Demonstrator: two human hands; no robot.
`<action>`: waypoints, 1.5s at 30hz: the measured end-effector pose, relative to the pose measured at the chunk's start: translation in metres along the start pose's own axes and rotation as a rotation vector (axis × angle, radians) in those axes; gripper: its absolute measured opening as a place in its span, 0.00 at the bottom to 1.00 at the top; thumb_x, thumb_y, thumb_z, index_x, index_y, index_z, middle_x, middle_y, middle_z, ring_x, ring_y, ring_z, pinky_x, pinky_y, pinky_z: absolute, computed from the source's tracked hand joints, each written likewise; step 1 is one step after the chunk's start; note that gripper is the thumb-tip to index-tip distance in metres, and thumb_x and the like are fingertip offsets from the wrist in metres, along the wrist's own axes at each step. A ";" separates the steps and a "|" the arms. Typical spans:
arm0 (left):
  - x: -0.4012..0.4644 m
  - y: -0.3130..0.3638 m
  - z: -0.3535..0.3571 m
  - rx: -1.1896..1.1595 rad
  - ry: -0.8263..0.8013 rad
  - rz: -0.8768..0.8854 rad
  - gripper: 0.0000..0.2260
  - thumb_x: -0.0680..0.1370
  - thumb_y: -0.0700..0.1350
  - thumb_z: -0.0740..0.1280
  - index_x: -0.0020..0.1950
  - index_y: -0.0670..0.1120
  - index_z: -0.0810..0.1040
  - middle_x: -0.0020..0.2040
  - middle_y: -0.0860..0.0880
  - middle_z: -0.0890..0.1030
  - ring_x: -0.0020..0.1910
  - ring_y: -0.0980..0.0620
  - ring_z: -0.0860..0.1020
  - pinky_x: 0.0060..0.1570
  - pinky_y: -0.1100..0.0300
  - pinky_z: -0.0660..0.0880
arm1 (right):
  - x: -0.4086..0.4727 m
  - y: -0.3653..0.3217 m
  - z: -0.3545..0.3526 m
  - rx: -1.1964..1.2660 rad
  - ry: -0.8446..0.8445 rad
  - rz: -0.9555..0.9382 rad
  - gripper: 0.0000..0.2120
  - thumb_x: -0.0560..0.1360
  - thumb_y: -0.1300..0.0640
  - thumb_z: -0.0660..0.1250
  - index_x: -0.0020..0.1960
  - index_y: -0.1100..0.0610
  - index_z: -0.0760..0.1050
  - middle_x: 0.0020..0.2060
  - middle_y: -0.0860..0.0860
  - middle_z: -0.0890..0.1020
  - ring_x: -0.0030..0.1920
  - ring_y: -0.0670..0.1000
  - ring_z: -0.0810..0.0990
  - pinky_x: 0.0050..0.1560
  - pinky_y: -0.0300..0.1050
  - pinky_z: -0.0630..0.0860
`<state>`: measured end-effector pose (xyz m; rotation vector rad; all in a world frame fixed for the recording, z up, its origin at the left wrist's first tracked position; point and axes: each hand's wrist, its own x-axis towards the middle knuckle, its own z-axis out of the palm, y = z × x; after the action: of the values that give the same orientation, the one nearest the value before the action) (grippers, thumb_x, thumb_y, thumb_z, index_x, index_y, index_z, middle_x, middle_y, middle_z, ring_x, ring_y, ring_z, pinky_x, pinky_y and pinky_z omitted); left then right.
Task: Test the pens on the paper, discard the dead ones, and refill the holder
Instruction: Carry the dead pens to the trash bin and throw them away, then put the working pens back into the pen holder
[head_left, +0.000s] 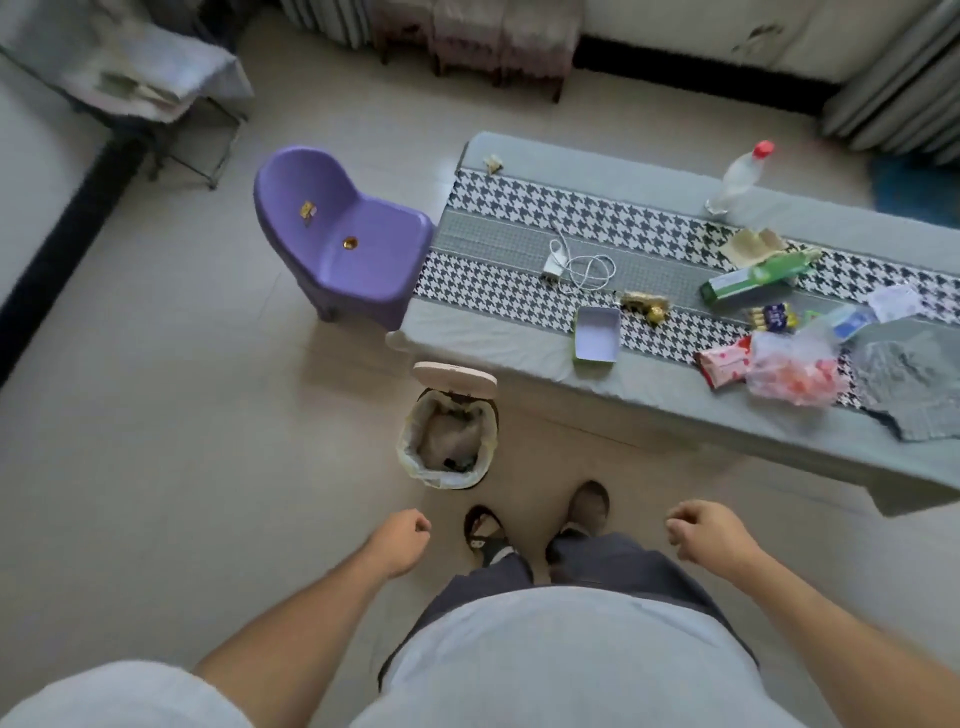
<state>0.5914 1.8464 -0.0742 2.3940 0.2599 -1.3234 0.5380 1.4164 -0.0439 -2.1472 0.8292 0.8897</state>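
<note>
The person is standing on the tiled floor with both hands hanging in front of the body, well short of the surface (493, 348). The left hand (400, 540) is curling its fingers loosely inward and gripping nothing; the right hand (701, 532) is doing the same, fingers loosely curled and grasping nothing. Just ahead of the left hand, a small bin (448, 441) with a liner bag is sitting on the floor with its lid (454, 378) tipped up, some dark bits lying at its bottom. Ahead of the right hand, an open green tin (596, 333) is lying on the surface's houndstooth runner (519, 205), near a white charger with cable (574, 265). Further right, snack packets (727, 364) and a green box (748, 280) are lying. No pens, paper or holder can be told apart. A purple chair (343, 234) is standing beyond the left hand.
</note>
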 end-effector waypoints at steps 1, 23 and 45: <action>-0.003 0.006 -0.001 0.071 -0.006 0.028 0.11 0.81 0.44 0.62 0.60 0.46 0.79 0.60 0.47 0.81 0.58 0.48 0.78 0.58 0.58 0.73 | -0.008 0.019 -0.001 0.057 0.018 0.047 0.05 0.78 0.61 0.67 0.45 0.56 0.81 0.36 0.54 0.86 0.34 0.56 0.85 0.42 0.53 0.84; -0.082 0.415 0.249 0.719 -0.144 0.538 0.08 0.77 0.42 0.66 0.53 0.47 0.82 0.45 0.51 0.83 0.44 0.52 0.80 0.42 0.62 0.74 | -0.181 0.472 0.008 0.917 0.223 0.610 0.11 0.77 0.67 0.63 0.36 0.58 0.73 0.30 0.58 0.78 0.28 0.53 0.73 0.30 0.42 0.69; -0.068 0.802 0.467 0.983 -0.342 0.632 0.09 0.76 0.32 0.64 0.38 0.41 0.78 0.35 0.40 0.78 0.29 0.49 0.75 0.34 0.58 0.71 | -0.188 0.657 -0.118 1.402 0.568 0.944 0.11 0.77 0.66 0.62 0.37 0.61 0.76 0.29 0.56 0.80 0.26 0.52 0.75 0.28 0.40 0.69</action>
<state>0.4701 0.9243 -0.0424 2.4581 -1.4135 -1.6864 -0.0178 1.0012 -0.0495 -0.6492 2.0089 -0.1152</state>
